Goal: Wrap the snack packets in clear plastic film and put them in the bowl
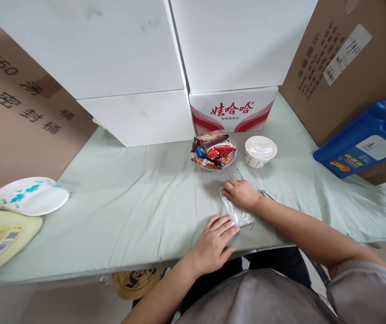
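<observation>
A crinkled clear plastic bag (238,215) lies flat near the table's front edge. My right hand (242,193) rests on its far end with fingers curled down on the plastic. My left hand (215,240) lies flat, palm down, fingers stretched, with the fingertips at the bag's near left corner. Just beyond my right hand sits a clear round bowl (234,158) heaped with wrapped snacks (215,148). To its right stands a white paper bowl (260,157) holding something clear. A thin metallic object (267,195) is partly hidden by my right forearm.
White boxes (138,117) and a red-and-white carton (235,110) line the back. Cardboard boxes flank both sides. A blue bottle (365,139) is at right; a tilted paper bowl (30,195) and a yellow bottle (3,238) are at left. A pale green cloth (128,202) covers the table.
</observation>
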The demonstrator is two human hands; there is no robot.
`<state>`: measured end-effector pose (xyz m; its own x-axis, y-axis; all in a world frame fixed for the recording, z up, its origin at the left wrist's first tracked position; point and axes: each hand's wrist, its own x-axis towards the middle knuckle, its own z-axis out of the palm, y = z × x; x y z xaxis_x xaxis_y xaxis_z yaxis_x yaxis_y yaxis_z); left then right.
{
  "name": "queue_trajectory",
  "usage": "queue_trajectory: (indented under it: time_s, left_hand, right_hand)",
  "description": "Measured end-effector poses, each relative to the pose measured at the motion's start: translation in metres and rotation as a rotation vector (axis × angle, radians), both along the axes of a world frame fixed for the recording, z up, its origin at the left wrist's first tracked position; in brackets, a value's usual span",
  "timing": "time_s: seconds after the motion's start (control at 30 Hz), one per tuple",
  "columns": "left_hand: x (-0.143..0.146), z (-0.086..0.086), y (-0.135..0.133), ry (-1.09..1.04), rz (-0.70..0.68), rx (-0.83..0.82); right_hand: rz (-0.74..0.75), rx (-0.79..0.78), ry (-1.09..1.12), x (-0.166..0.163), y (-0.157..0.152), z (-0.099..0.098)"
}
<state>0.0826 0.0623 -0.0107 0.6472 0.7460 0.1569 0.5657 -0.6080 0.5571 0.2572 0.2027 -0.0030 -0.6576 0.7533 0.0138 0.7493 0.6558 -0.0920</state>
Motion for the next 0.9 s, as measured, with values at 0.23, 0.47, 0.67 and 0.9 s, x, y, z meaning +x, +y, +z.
queue_trajectory:
  time_s: [0.23, 0.47, 0.67, 0.9]
  left_hand:
    - [-0.002, 0.028, 0.031, -0.072, 0.036, 0.114]
    - [-0.007, 0.006, 0.101, 0.018, 0.033, 0.198]
    - [-0.014, -0.006, 0.102, 0.006, 0.034, 0.185]
    - [-0.011, -0.002, 0.097, 0.021, -0.016, 0.23]
  right_hand:
    - [-0.022, 0.087, 0.04, 0.001, -0.002, -0.003]
    - [-0.054, 0.071, 0.092, 0.001, 0.004, -0.001]
    - [0.063, 0.142, 0.205, 0.022, -0.03, 0.013]
    - [0.309, -0.002, 0.099, 0.05, -0.133, -0.013]
